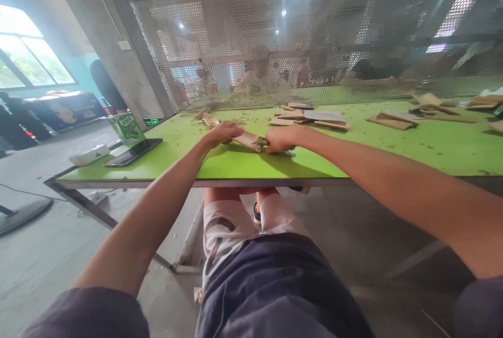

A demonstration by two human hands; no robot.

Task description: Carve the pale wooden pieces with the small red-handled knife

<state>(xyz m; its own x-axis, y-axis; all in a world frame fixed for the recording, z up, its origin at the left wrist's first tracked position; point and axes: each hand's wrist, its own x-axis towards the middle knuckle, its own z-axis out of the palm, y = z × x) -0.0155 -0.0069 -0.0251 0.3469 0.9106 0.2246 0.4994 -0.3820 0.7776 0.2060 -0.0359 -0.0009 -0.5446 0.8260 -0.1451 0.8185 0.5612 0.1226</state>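
A long tan piece (247,139), flat and wood- or card-like, lies slanted across the green table top (236,166). My left hand (223,132) is closed over its upper left part, with the fingers wrapped around it. At the piece's right end, my right hand (280,139) is closed around something mostly hidden in the fist. A small shiny tip (261,141) shows between that fist and the tan piece; I cannot make out what it belongs to. Brown crumbs (247,122) are scattered behind my hands.
Flat tan pieces (291,113) are piled behind my right hand, and more tan pieces (393,119) lie farther right. On the left are a dark tablet-like slab (133,152), a white box (89,155) and a green carton (126,127). A perforated metal screen (243,39) rises along the back.
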